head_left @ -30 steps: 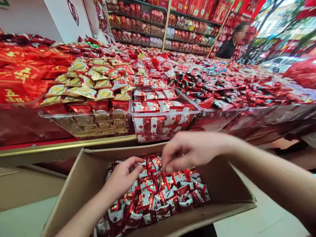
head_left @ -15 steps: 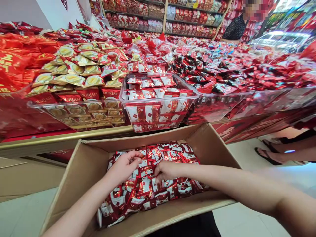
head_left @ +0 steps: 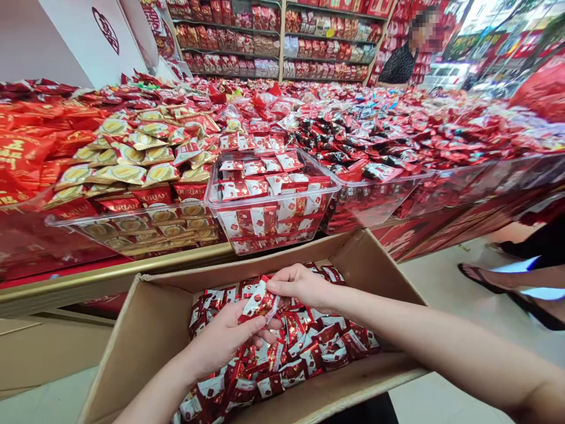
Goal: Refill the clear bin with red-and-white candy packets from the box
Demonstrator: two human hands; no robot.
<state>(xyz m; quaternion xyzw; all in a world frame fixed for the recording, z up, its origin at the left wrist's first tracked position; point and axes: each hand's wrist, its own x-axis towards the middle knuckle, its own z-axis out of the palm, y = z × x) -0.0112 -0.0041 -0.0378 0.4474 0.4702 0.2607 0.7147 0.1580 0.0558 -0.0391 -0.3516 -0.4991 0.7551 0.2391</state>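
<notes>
A cardboard box holds a layer of small red and white wrapped packets. Above them, my left hand has its fingers closed round a red and white packet, thumb on its near side. My right hand pinches the same packet at its upper right edge with thumb and fingers. Just beyond the box stands a clear plastic bin with similar packets in neat rows.
Bins of gold durian packets and red bags lie to the left, dark red packets to the right. Shelves line the back. A person stands behind the display; someone's sandalled feet show at the right.
Both hands have come together over the box, now with a packet held between them. The right hand has risen from among the packets. The view has tilted up a little.
</notes>
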